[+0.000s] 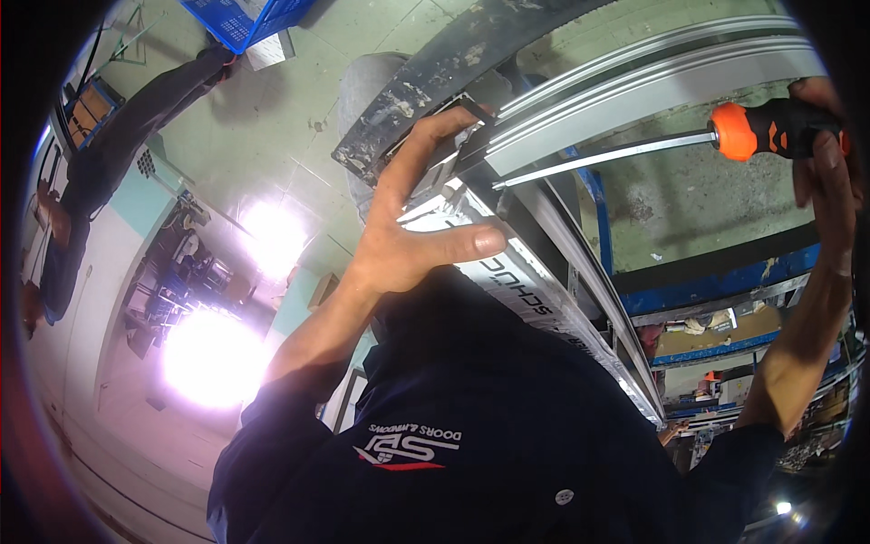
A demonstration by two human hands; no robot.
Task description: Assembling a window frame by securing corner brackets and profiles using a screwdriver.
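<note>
My right hand (823,154) is wrapped round the black and orange handle of a screwdriver (757,131). Its long bare shaft points left, and the tip is close to the inner corner of an aluminium frame (652,104); contact there I cannot tell. At that corner my left hand (403,218) grips the frame, fingers curled over the far side and thumb spread along the near profile (535,295). White film with dark lettering covers that near profile. The inside of the joint is partly hidden by my left fingers.
A dark, paint-spotted support bar (426,77) lies under the frame's far side. Blue metal rails (716,281) of a stand run below on the right. At the upper left, another person (136,136) is near a blue crate (240,18). Shelves with parts stand at the lower right.
</note>
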